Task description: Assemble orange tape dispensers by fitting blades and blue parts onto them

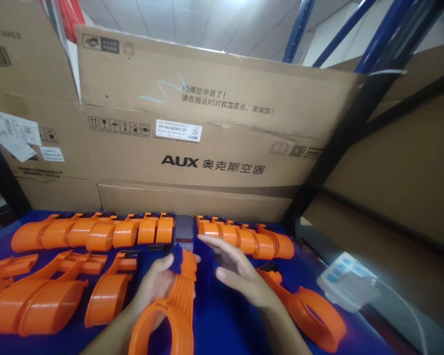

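My left hand [158, 282] is wrapped round the upper end of an orange plastic part [185, 291] with a large ring at its lower end. A dark blue piece shows at the top of that part, by my left thumb. To the right, my right hand [240, 271] is held with its fingers apart and nothing in it. Its fingertips are near a dark blue piece [204, 264] between the hands, whose outline blends into the blue surface. Another orange ringed part [314, 315] lies at the right, beyond my right forearm.
Rows of orange parts [99, 237] line the blue table [227, 325] at the back and left. A dark device [184, 229] sits at back centre. Printed cardboard [222, 143] stands behind. At right are a white cabled device [348, 281] and a black post [329, 148].
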A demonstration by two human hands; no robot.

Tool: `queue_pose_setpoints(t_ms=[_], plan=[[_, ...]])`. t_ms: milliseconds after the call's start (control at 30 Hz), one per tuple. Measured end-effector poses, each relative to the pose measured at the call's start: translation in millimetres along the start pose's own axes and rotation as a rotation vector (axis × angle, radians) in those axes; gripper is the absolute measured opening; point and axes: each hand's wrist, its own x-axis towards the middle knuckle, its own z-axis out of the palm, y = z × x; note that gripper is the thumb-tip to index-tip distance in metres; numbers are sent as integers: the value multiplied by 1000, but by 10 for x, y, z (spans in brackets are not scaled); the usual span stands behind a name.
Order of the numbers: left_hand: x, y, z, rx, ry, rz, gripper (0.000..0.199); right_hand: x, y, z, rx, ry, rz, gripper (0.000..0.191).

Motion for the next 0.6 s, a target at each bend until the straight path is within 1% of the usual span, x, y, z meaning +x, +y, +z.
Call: queue_pose_setpoints(t_ms=[100,167,267,333,367,500,533,600], plan=[[10,-55,-11,9,15,-14,66,12,16,33,-38,52,-6,55],[-1,-91,20,-4,-4,-17,63,29,55,23,-48,95,-22,52],[-50,-127,100,-32,0,76,49,52,120,-34,-17,165,-58,47],[-86,-142,145,-6,40,151,40,62,150,-78,1,223,-48,47],[-99,-147,159,24,58,176,39,67,161,-94,4,262,-31,47],[-99,-132,176,142,103,225,44,92,181,-101,11,417,29,42],[-88,-119,178,160,129,242,43,98,180,-90,2,439,27,40],[-62,-92,183,186,198,303,40,107,169,-65,-28,436,14,38]])
